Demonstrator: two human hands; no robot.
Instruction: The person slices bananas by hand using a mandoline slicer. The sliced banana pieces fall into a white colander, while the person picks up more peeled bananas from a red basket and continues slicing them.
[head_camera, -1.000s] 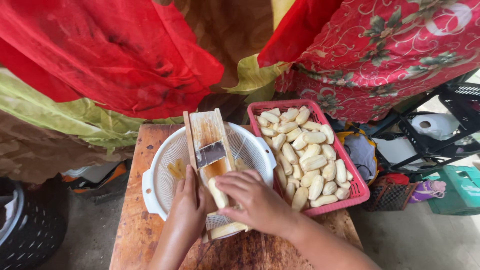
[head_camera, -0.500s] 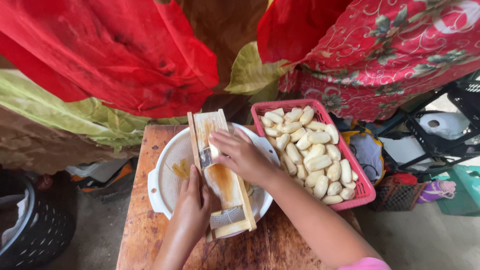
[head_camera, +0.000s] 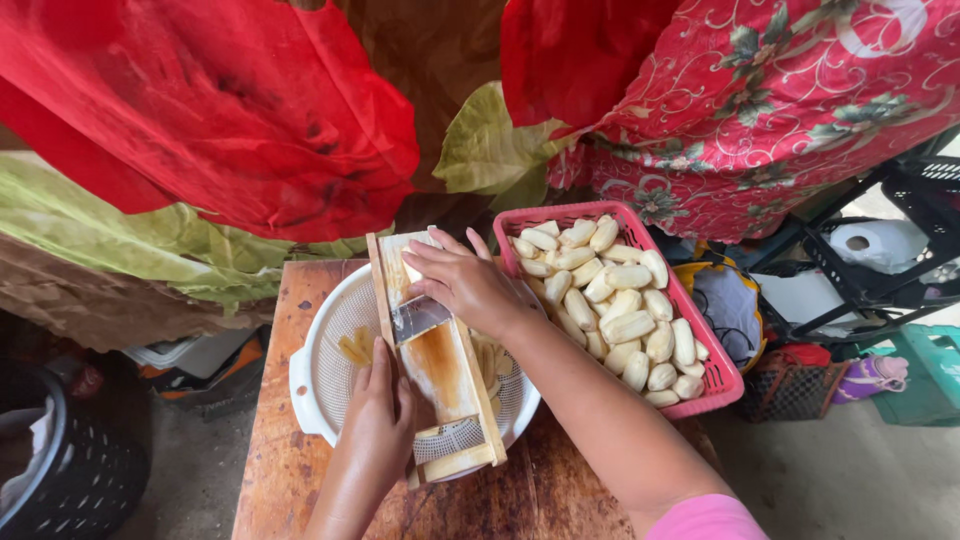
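Long wooden slicer board with metal blade: lies slanted across white round plastic colander, near end overhanging colander rim, orange-brown stain below blade. Pale peeled banana piece: pressed flat on board's far end, above blade, mostly hidden.

Red cloth, floral cloth, black crate, green box.
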